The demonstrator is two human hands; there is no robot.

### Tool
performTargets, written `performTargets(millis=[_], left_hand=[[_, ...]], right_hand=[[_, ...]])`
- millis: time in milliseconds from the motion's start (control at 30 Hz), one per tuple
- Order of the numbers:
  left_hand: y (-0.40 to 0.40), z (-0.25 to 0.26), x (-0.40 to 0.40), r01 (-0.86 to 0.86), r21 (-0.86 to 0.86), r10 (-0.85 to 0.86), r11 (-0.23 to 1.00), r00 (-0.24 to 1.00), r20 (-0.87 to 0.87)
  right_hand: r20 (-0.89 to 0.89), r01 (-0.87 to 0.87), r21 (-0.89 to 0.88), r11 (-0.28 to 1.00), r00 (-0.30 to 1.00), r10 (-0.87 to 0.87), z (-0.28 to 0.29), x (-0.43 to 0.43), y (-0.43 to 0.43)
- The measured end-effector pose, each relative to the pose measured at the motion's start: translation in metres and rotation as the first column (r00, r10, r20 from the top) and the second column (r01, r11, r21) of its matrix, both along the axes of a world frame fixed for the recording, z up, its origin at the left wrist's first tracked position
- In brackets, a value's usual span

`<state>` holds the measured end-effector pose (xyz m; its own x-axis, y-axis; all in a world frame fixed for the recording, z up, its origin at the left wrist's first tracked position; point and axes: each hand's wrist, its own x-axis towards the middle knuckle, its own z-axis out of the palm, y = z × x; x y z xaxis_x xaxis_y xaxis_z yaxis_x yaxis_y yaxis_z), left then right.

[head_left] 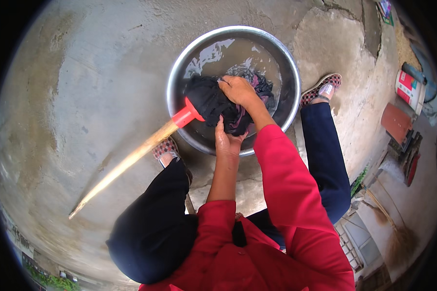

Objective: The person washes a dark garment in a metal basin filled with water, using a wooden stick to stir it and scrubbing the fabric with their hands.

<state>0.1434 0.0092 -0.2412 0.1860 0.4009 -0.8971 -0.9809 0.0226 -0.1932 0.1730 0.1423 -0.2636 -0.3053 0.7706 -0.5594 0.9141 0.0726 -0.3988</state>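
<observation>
A metal basin [293,69] of murky water stands on the ground before me. Over it rests the black cloth head [205,92] of a mop, partly in the water, with some purple strips among the dark ones. Its red plastic collar [184,115] joins a wooden handle [131,160] that slants out over the basin's rim to the lower left. My right hand [238,90] grips the wet cloth from above, thumb toward the collar. From below, my left hand [227,140] clasps the same bundle near the rim; the cloth hides some of its fingers.
My checkered shoes [322,89] are planted on either side of the basin on cracked, damp concrete [105,72]. At the right lie a white bucket [409,91], a reddish-brown slab [396,123] and a straw broom [400,236].
</observation>
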Motion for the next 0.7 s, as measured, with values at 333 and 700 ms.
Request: performTargets(millis=[333,700], left_hand=[[-0.008,-0.019,-0.002,-0.178,0.092,0.190,0.980,0.972,-0.137],[0.004,-0.004,0.002,-0.052,0.073,0.060,0.996,0.991,-0.116]], right_hand=[[-0.390,0.346,-0.219,0.912,0.826,-0.407,0.093,0.027,-0.093],[-0.120,0.312,0.257,0.915,0.949,-0.290,0.047,0.026,-0.064]])
